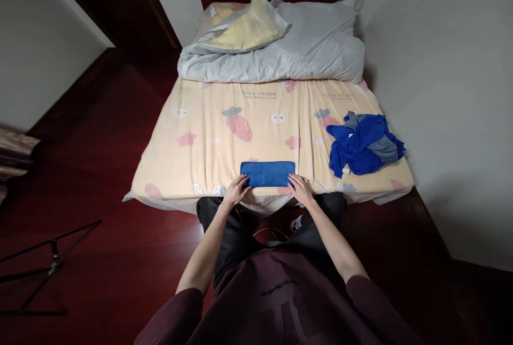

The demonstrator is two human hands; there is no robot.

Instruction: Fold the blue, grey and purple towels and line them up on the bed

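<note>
A blue cloth [267,174], folded into a flat oblong like a towel, lies near the front edge of the bed. On its left end rest the fingers of my left hand [236,192], stretched out and lying on the fabric. The fingers of my right hand [300,189] are spread over the lower right corner of the same cloth. Neither hand is wrapped round anything. A crumpled pile of blue and grey cloths [363,144] sits to the right on the bed, with small white tags showing.
The bed sheet [208,147] is printed with carrots and rabbits. A grey quilt [320,40] is bunched at the head, with a yellow pillow [252,27] on it. Walls stand left and right. Black stand legs [52,267] reach across the dark red floor [120,259] at lower left.
</note>
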